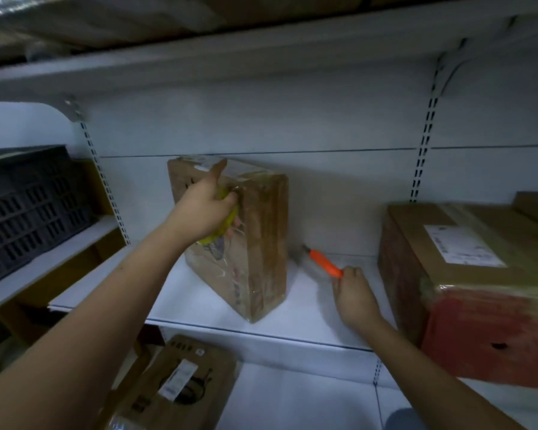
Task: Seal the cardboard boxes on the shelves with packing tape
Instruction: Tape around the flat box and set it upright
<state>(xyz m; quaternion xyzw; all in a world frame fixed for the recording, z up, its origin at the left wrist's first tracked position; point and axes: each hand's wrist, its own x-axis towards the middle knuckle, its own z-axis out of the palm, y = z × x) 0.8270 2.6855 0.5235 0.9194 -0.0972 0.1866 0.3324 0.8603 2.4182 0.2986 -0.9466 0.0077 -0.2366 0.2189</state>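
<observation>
A tall cardboard box (261, 243) stands upright on the white shelf (199, 293), with glossy tape over its front face. My left hand (204, 206) grips a yellow tape roll (222, 231) against the box's upper front, with the thumb stretched up toward the top edge. An orange-handled cutter (325, 263) lies on the shelf just right of the box, blade end toward the back wall. My right hand (353, 293) is at the near end of the cutter's handle, fingers curled around it.
A large brown and red box (466, 283) with a white label fills the shelf's right side. A dark plastic crate (28, 209) sits on the left shelf. Another labelled box (180, 383) lies on the lower shelf. An upper shelf hangs close overhead.
</observation>
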